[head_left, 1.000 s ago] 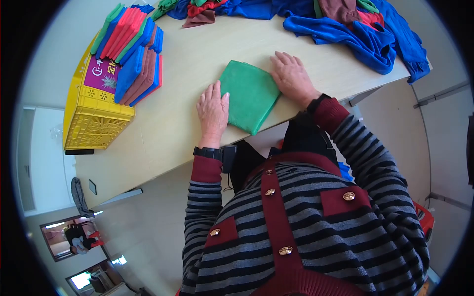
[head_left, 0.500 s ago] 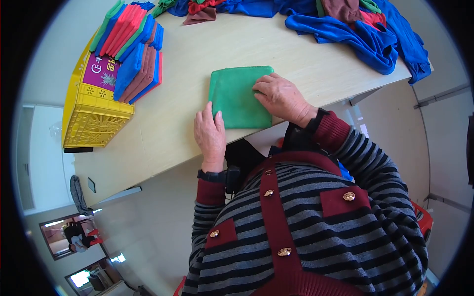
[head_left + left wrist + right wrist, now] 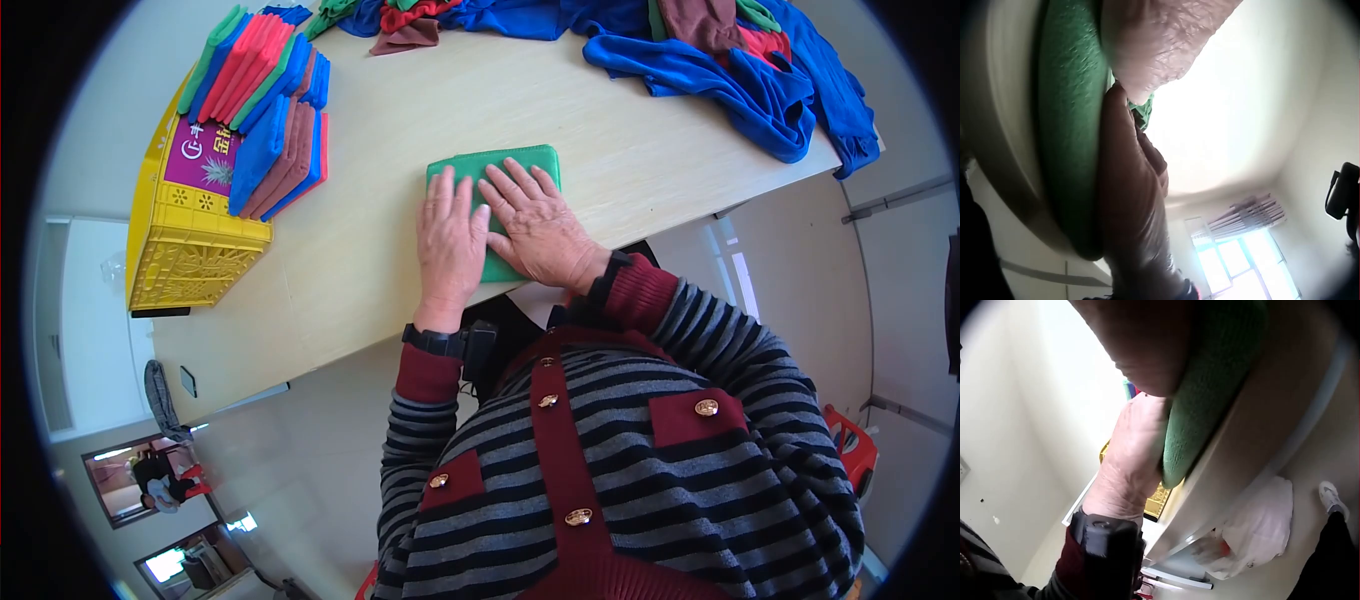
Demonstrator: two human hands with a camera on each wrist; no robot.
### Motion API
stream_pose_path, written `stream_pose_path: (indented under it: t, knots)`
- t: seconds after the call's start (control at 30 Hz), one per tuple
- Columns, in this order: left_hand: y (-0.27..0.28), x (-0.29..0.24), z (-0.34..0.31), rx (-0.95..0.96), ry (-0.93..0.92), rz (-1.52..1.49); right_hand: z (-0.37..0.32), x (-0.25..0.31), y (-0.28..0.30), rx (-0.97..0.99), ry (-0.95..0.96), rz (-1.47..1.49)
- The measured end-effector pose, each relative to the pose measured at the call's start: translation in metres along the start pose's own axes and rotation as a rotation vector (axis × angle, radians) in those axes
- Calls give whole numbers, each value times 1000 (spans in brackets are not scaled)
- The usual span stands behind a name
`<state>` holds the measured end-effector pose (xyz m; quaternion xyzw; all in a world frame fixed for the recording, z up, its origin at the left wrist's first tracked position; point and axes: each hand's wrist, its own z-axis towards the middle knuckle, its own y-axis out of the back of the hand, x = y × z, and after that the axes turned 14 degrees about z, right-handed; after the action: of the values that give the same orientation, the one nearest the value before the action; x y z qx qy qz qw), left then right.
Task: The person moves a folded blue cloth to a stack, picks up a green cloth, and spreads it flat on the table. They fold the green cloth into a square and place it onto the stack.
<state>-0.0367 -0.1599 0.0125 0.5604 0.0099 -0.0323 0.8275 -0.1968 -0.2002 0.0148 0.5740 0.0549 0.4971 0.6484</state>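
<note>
A folded green cloth (image 3: pixel 543 162) lies as a neat square near the table's front edge. My left hand (image 3: pixel 450 240) presses flat on its left part, fingers straight and pointing away from me. Beside it, my right hand (image 3: pixel 538 232) rests on the cloth with its fingers spread. The two thumbs come close together over the middle. From the left wrist, the cloth (image 3: pixel 1072 125) shows as a thick, rounded edge under both palms. The right wrist view has the same green edge (image 3: pixel 1188 440) close to the table's rim, with the left hand (image 3: pixel 1125 453) on it.
Left on the table stands a yellow crate (image 3: pixel 205 255), with folded blue, red, green and brown cloths (image 3: pixel 265 75) stacked at it. Loose blue cloths (image 3: pixel 700 90) and other colours heap along the far side and right corner. A small dark flat object (image 3: pixel 188 380) lies at the left end.
The green cloth has turned from a slanted to a squarer position. The right hand has moved left onto it and flattened, and the left hand has shifted from its left edge onto its top.
</note>
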Motion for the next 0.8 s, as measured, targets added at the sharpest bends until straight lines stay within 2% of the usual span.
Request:
stream_pose_path:
  t: [0.03, 0.17, 0.33, 0.47, 0.57, 0.7, 0.8]
  knots:
    - [-5, -1, 2, 47, -47, 19, -1, -5, 0, 2, 3, -5]
    - [-9, 2, 1, 121, -21, 4, 0, -18, 1, -4, -27, -3]
    - [-9, -1, 3, 118, 22, 18, 9, -29, 9, -1, -114, -4]
    - [-7, 0, -1, 81, 27, 133, 13, -27, 14, 10, -65, 21]
    - [4, -1, -8, 97, 17, 59, 13, -26, 15, 59, -98, -15]
    - [27, -6, -43, -22, 65, 11, 9, -23, 14, 64, -78, -52]
    - [39, -4, -98, -218, 152, -98, 7, -19, 11, 72, -70, -55]
